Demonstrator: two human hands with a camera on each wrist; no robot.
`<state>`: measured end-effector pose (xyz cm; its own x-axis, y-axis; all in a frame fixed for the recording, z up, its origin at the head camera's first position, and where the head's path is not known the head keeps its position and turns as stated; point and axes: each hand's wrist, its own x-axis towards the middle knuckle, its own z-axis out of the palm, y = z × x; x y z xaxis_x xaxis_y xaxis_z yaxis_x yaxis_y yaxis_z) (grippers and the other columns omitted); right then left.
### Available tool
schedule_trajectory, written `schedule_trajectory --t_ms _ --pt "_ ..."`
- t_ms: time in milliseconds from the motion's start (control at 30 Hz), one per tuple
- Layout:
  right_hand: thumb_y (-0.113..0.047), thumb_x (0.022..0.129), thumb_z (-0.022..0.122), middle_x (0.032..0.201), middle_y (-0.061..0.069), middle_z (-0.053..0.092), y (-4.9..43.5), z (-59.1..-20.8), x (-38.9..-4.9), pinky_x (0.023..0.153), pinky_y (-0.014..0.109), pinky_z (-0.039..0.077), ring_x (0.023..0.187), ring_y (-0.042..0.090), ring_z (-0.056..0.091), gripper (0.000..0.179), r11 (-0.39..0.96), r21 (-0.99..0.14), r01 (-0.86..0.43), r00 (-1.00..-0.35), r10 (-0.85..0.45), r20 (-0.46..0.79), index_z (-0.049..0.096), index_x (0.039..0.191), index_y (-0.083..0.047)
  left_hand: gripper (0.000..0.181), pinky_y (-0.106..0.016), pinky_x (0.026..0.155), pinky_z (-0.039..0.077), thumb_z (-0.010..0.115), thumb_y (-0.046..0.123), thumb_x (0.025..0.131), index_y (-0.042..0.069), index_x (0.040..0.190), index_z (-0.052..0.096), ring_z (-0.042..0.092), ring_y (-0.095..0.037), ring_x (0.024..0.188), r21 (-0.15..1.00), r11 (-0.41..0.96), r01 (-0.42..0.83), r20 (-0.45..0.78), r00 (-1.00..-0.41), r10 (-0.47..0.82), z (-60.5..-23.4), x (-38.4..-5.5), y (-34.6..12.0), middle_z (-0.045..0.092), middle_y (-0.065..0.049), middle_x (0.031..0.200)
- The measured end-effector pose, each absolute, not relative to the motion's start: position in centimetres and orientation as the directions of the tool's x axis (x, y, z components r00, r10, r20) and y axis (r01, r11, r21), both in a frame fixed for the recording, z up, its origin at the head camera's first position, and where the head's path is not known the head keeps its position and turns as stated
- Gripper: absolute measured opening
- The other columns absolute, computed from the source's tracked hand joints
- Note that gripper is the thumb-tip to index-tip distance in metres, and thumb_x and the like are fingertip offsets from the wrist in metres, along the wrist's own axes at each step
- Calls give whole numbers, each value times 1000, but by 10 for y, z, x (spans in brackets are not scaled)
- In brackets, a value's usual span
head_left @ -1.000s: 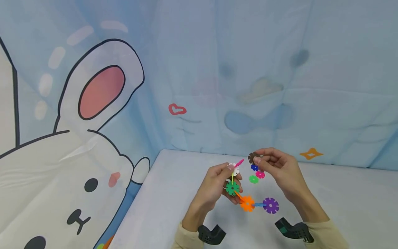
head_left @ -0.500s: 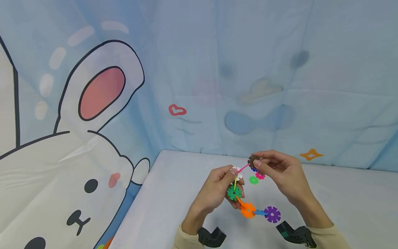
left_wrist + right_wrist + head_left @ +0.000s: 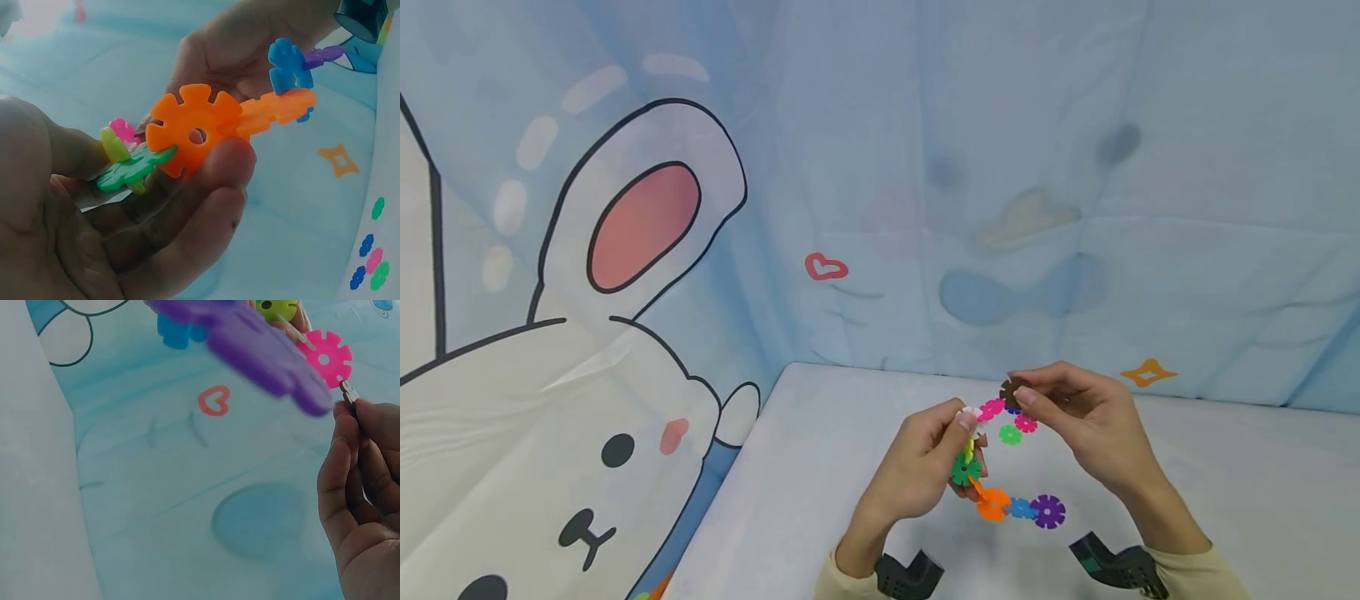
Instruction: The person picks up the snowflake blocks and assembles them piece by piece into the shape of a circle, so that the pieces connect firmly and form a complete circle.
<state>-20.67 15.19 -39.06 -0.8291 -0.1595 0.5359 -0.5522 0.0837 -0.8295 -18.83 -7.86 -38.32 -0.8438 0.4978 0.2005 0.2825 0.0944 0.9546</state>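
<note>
My left hand holds a chain of interlocking plastic snowflake discs, its thumb pinching near the white disc. A pink disc sticks out at the chain's upper end. Below come a yellow disc, a green disc, two orange discs, a blue disc and, at the far end, a purple disc. Between thumb and fingers my right hand pinches a brown disc. In the right wrist view the brown disc stands edge-on, right at a slot of the pink one.
On the white table behind the hands lie several loose discs, among them a light green disc and a pink loose disc. A blue curtain printed with a rabbit rises along the table's back and left edges.
The right hand has lowered slightly with the brown disc. The left hand has moved a little right and turned the chain, bringing the pink disc up close to the brown one.
</note>
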Motion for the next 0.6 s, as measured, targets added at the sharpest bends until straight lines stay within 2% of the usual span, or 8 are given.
schedule_trajectory --t_ms 233,400,600 --pt "15 94 68 109 -5 80 150 -389 -204 81 18 63 90 9 76 22 95 -809 -580 -811 -157 563 74 113 5 39 -27 55 62 43 29 116 0 97 61 64 -4 53 938 110 329 233 -833 502 -383 -187 -77 67 -24 79" --pt "12 93 71 102 -9 80 148 -389 -202 73 20 63 79 9 75 19 177 -798 -576 -817 -136 560 76 109 2 42 -28 55 63 41 27 116 -5 98 60 66 -6 53 955 47 291 224 -822 524 -385 -190 -78 66 -32 80" --pt "9 93 74 102 -14 80 143 -389 -202 70 22 64 74 10 76 13 204 -812 -546 -837 -107 536 77 105 3 44 -25 52 61 40 25 117 -10 97 58 67 -6 51 968 4 250 210 -822 529 -389 -195 -79 64 -38 81"
